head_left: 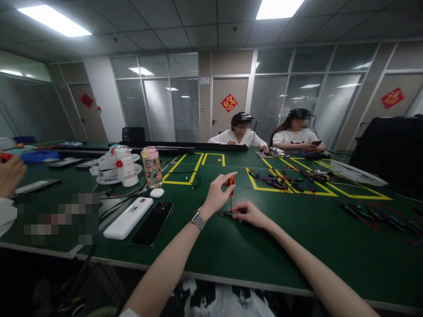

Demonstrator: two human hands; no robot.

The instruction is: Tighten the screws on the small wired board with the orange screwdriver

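My left hand [216, 196] is closed round the orange-and-black handle of an upright screwdriver [231, 180]. Its thin shaft points straight down to a small green part [226, 213] with coloured wires, low over the green table. Pinched fingers of my right hand [248, 214] steady that part beside the tip. Exactly what the part is cannot be made out, since the fingers cover some of it. A watch [198, 220] sits on my left wrist.
Left of my arms lie a black phone [152, 223], a white power bank [128, 218] and a white earbud case [157, 193]. Behind them stand a pink-lidded bottle [152, 169] and a white jug [125, 167]. Wire bundles [280, 180] lie rightward. Two people sit opposite; another person's hand shows at left.
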